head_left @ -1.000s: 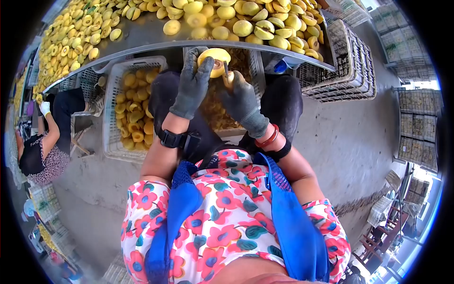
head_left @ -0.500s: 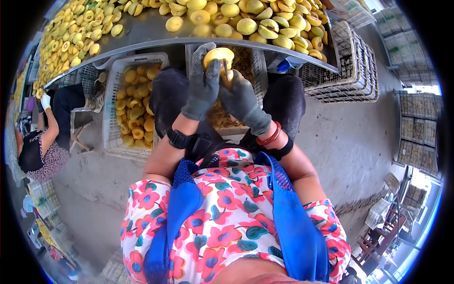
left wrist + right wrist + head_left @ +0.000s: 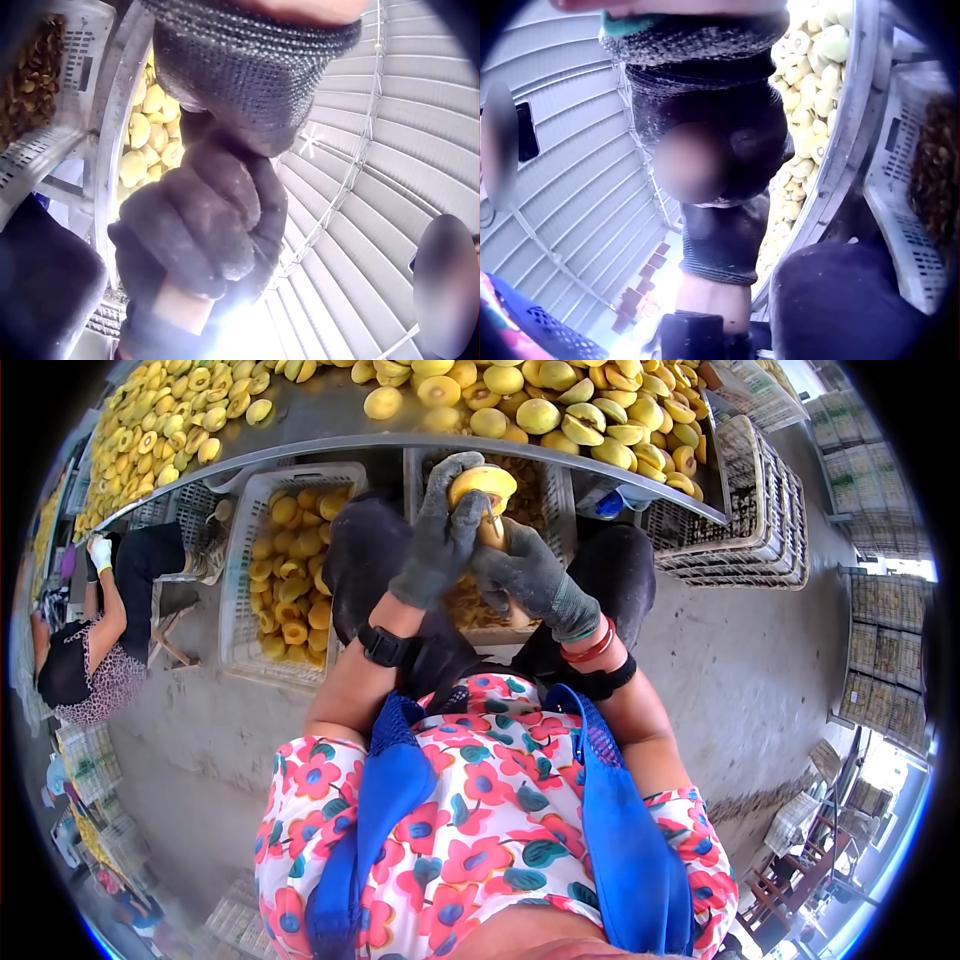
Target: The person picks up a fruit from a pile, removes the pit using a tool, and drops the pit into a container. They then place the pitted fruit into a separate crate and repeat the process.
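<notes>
In the head view, a yellow fruit (image 3: pixel 482 484) with a cut, brownish hollow is held in the grey-gloved left hand (image 3: pixel 440 535), fingers and thumb around it. The gloved right hand (image 3: pixel 535 575) sits just below and to the right, gripping a tool by its wooden handle (image 3: pixel 493 533); a thin dark tip touches the fruit's hollow. From the left wrist, the glove (image 3: pixel 210 202) hides the fruit and tool. The right wrist view shows the dark right glove (image 3: pixel 739 135) close against the left hand's cuff (image 3: pixel 720 244), again with the fruit hidden.
Halved yellow fruit lies on a metal table (image 3: pixel 330 430). Below its edge stand a white crate (image 3: pixel 232 600) of fruit halves and a crate (image 3: pixel 560 510) of brown scraps between the knees. Stacked crates (image 3: pixel 770 510) stand right; another person (image 3: pixel 90 670) sits left.
Both hands and the fruit have shifted slightly right in the head view. The right hand has turned, and the handle's lower end now shows beneath it.
</notes>
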Tool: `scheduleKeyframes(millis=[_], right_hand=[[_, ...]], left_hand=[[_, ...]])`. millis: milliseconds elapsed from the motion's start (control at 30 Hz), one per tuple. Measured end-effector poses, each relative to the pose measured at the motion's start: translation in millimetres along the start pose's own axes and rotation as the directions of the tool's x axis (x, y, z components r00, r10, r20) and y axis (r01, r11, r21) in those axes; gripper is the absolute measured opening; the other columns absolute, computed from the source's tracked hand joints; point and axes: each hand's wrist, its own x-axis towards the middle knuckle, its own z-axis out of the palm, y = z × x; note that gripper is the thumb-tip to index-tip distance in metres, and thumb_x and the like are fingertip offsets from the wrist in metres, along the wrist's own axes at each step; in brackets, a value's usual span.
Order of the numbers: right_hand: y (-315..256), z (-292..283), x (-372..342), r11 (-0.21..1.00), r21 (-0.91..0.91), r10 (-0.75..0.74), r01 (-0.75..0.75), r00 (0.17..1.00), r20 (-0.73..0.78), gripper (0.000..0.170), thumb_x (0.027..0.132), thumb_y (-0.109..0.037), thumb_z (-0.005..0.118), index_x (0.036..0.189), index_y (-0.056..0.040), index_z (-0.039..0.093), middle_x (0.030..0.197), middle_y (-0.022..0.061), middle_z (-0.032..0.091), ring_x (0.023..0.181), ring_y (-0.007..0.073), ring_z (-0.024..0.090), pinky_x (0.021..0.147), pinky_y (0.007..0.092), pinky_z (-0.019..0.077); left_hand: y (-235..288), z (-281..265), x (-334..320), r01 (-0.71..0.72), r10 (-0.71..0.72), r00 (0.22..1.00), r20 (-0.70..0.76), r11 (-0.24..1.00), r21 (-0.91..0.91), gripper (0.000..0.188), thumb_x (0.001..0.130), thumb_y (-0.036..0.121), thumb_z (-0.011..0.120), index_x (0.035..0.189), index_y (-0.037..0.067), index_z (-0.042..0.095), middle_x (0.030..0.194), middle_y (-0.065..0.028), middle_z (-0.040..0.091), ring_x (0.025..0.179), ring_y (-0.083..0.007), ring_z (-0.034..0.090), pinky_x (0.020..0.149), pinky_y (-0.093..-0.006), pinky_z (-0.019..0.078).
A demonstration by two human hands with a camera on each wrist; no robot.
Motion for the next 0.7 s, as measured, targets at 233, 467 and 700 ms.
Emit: scheduleKeyframes(millis=[233, 467, 700], right_hand=[[-11, -10, -6, 0.982, 0.113, 0.135, -0.153, 0.979, 0.153, 0.01, 0.088, -0.011, 0.057, 0.083, -0.0029, 0.053, 0.064, 0.0003, 0.051, 0.049, 0.0081, 0.047, 0.044, 0.0226, 0.0377], [-12, -8, -6, 0.93, 0.275, 0.204, -0.242, 0.966, 0.16, 0.01, 0.087, -0.011, 0.059, 0.085, -0.0062, 0.05, 0.061, -0.0007, 0.046, 0.041, 0.0089, 0.042, 0.037, 0.0225, 0.0331], [16, -17, -5, 1.0, 0.028, 0.004, -0.009, 0.989, 0.151, 0.013, 0.086, -0.008, 0.059, 0.094, -0.0024, 0.051, 0.066, 0.001, 0.052, 0.045, 0.0082, 0.045, 0.041, 0.022, 0.0376]], left_hand=[[-3, -13, 5, 0.126, -0.104, 0.974, 0.201, 0.987, -0.1, 0.042, 0.097, 0.03, 0.049, 0.128, 0.002, 0.046, 0.118, -0.0136, 0.058, 0.106, -0.0201, 0.058, 0.089, -0.031, 0.0485], [-14, -8, -2, 0.11, -0.095, 0.991, 0.099, 0.98, -0.165, 0.044, 0.097, 0.032, 0.049, 0.129, 0.002, 0.046, 0.119, -0.0119, 0.056, 0.106, -0.0205, 0.058, 0.089, -0.0306, 0.0483], [12, -53, 25, 0.116, -0.164, 0.91, -0.38, 0.983, -0.146, 0.045, 0.094, 0.042, 0.055, 0.12, 0.006, 0.049, 0.111, -0.0114, 0.056, 0.096, -0.0211, 0.059, 0.08, -0.0329, 0.0526]])
